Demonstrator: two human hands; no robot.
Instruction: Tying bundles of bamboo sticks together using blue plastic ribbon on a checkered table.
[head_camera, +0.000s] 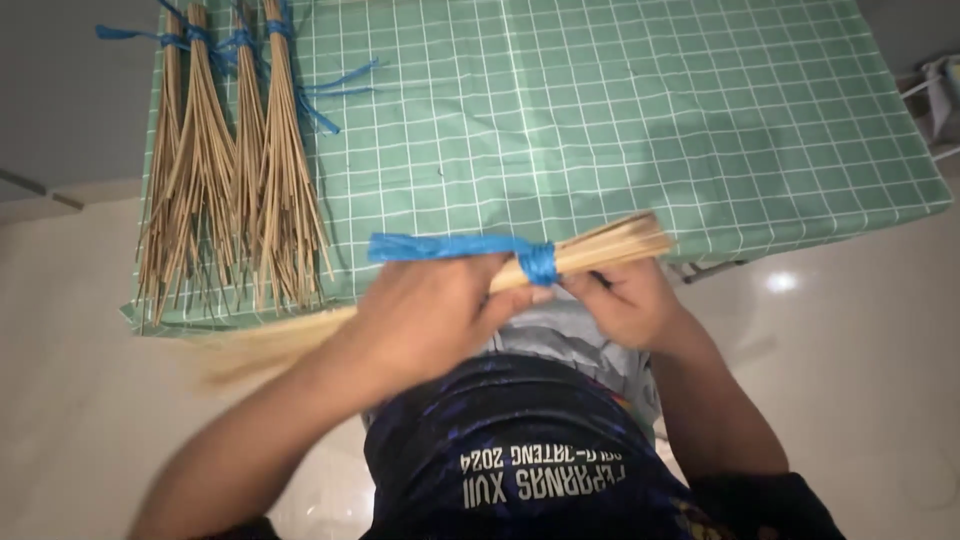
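While both hands meet just past the near edge of the table, they grip 1 bundle of thin tan sticks (610, 243) that lies crosswise between them, its cut ends fanning toward 2 o'clock and its blurred loose tips trailing toward 8 o'clock. The left hand (430, 315) is clenched round the middle of the bundle, knuckles up. The right hand (628, 300) is closed on the bundle from below, its fingertips pinched beside the knot of a blue plastic ribbon (470, 247). That ribbon is wound round the sticks, and its free tail runs flat toward 9 o'clock above the left hand. The bundle hangs over the person's lap, in front of the green grid-patterned tablecloth (640, 110). At 10 o'clock on the cloth, well apart from the hands, lie 4 tied stick bundles (235, 170) side by side, each bound near the top with blue ribbon.
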